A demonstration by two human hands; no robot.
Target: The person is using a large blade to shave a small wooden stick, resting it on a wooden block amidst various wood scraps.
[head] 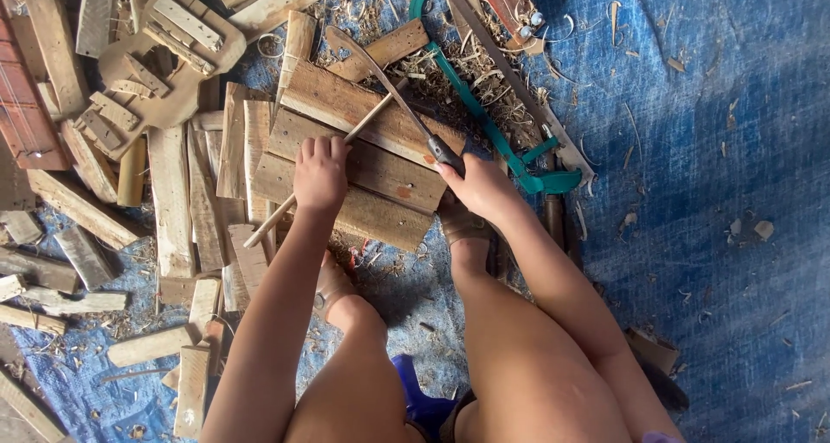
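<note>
floor: blue tarp [709,149] spread over it | centre: stack of planks [363,162] on the tarp | left: loose wood offcuts [169,201] scattered about | top left: guitar-shaped wooden body [164,58] | top centre: green hacksaw [484,114] among shavings [467,71] | right: stray chips on bare tarp

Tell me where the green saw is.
The green saw lies on the blue tarp at upper centre of the head view, just right of the plank stack, beside the right hand.
</note>
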